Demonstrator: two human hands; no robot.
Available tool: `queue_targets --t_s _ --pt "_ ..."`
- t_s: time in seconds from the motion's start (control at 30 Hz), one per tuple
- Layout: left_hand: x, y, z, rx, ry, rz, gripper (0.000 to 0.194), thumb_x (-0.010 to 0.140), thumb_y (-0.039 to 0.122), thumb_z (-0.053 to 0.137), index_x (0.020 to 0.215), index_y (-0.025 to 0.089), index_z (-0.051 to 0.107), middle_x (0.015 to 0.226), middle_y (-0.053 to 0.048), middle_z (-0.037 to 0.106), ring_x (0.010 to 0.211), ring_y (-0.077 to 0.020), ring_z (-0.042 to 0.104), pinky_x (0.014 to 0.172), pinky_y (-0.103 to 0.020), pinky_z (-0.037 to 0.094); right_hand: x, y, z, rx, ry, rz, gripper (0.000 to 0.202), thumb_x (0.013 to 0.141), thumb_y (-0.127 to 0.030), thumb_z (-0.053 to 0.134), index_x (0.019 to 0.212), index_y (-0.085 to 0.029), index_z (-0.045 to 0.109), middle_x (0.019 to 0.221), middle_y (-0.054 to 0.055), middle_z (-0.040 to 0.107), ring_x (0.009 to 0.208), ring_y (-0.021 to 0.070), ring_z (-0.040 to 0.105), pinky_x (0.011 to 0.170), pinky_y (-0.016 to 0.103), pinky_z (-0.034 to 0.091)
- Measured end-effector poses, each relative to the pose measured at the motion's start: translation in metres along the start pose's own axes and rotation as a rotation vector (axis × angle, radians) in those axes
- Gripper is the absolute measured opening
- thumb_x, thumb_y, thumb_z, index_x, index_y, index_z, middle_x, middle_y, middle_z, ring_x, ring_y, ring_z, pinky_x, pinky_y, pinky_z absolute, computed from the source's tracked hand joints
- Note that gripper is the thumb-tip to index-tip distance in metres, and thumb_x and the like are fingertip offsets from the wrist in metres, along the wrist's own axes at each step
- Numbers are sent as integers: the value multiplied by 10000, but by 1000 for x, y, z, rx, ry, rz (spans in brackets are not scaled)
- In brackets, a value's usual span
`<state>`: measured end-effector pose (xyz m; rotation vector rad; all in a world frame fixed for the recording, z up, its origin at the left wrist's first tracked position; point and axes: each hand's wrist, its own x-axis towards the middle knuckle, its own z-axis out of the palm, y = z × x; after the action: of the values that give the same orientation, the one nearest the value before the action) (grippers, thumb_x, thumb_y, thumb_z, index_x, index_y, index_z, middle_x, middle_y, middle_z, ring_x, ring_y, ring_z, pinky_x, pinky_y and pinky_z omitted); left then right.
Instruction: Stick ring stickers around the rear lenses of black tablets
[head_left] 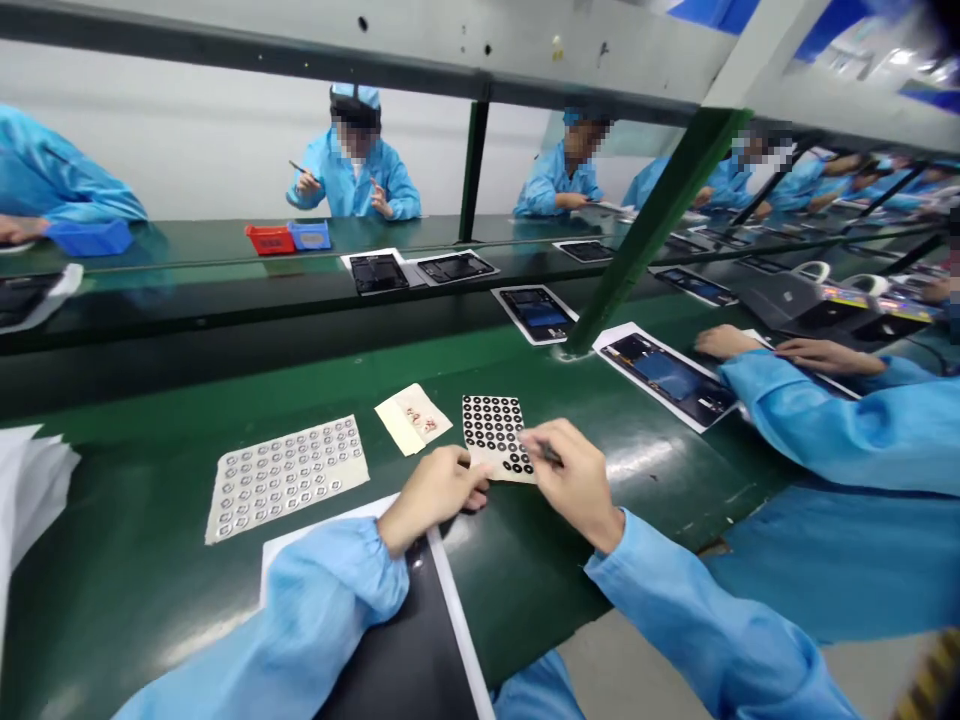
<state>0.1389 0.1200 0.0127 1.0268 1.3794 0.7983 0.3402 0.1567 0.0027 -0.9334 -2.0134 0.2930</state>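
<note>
A cream sheet of black ring stickers (491, 421) lies on the green bench, with gaps in its lower rows. My left hand (442, 488) grips its lower left edge, thumb on top and fingers curled. Over the sheet's right edge, my right hand (574, 480) is closed in a pinch; something small and dark shows between the fingers, too hidden to name. Left of them lies a larger sheet of clear round stickers (289, 473). A small cream sheet with reddish-brown pieces (415, 417) is just behind my left hand. Under my left forearm rests a dark panel with a white border (409, 640).
A co-worker's hands (780, 350) work close on my right, near a tablet-like device (666, 375). A green post (660, 230) rises from the bench. White sheets (34, 490) are stacked at left. Red (270, 240) and blue (310, 236) bins stand across the bench.
</note>
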Motion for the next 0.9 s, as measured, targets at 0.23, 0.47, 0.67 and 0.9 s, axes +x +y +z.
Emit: queue_targets --t_s 0.23,0.47,0.67,0.9 --pt "-102 -12 -80 580 114 82 236 951 420 593 843 224 668 604 39 682 541 -150 626 539 -235 410 -38 -70 31 -25 -339 -609 188 1025 -157 530 962 -156 708 762 6 671 603 119 605 525 272 415" --pt "-149 -69 -82 676 169 208 95 859 265 688 948 260 657 773 19 671 700 -180 645 635 -257 482 -47 -83 43 -108 -431 -620 215 1075 -224 499 1132 -108 671 887 51 711 676 128 653 539 272 439" --pt "-141 -56 -92 569 63 121 121 895 317 658 996 250 652 714 39 676 633 -167 642 595 -248 469 -55 -104 41 -257 -507 -571 279 1054 -153 432 1160 -51 669 914 107 700 679 188 658 488 321 427" --pt "-99 -66 -152 1015 599 319 325 976 259 485 1194 164 706 1218 -163 674 1155 -343 589 991 -490 479 -5 -97 37 150 -799 -311 181 998 -213 598 918 -203 759 882 13 684 646 114 641 568 243 471"
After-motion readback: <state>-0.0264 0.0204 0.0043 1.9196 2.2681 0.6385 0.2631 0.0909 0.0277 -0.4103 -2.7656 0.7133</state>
